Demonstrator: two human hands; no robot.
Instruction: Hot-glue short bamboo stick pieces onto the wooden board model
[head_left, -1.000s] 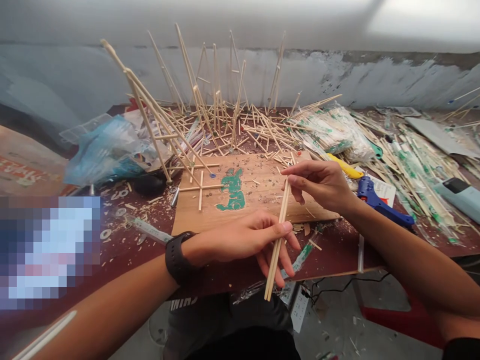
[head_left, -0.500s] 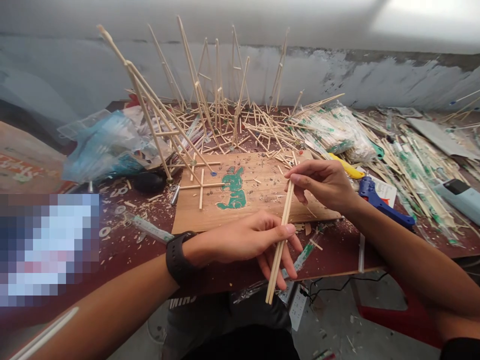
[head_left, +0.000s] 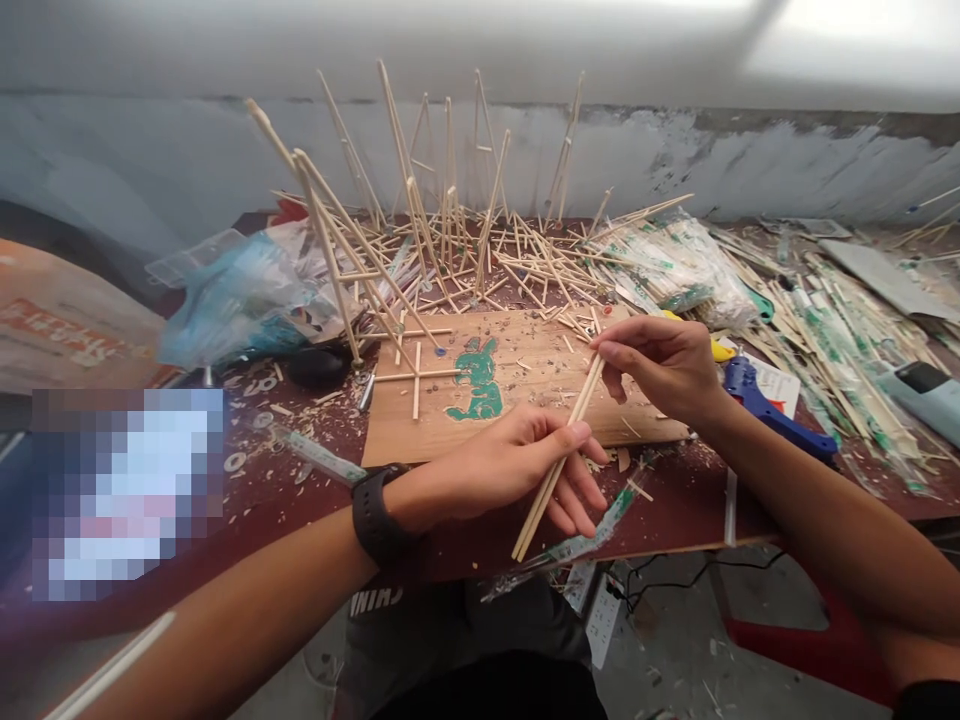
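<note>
A pair of plain wooden chopsticks [head_left: 534, 520] slants between my hands above the front of the wooden board [head_left: 405, 440]. My left hand [head_left: 525, 450], palm partly up, holds the pair midway, thumb across the top and the other fingers loosely stretched underneath. The upper ends are pinched between the thumb and fingertips of my right hand [head_left: 667, 365]. Left of my hands, a green animal-shaped figure [head_left: 480, 385] lies on the board beside crossed sticks [head_left: 417, 395]. A tripod-like stick frame [head_left: 322, 225] leans up at the board's back left corner.
Loose sticks and upright stick frames [head_left: 495, 200] crowd the back by the wall. A blue glue gun [head_left: 776, 415] lies to the right, near wrapped chopsticks [head_left: 847, 370]. On the left are a blue plastic bag [head_left: 225, 310] and a black mouse-like object [head_left: 321, 367]. Wood chips litter the tabletop.
The camera view has shifted slightly, so the scene sits further right. The chopsticks' lower ends have swung leftward and up, tilting the pair more. Both hands keep their hold.
</note>
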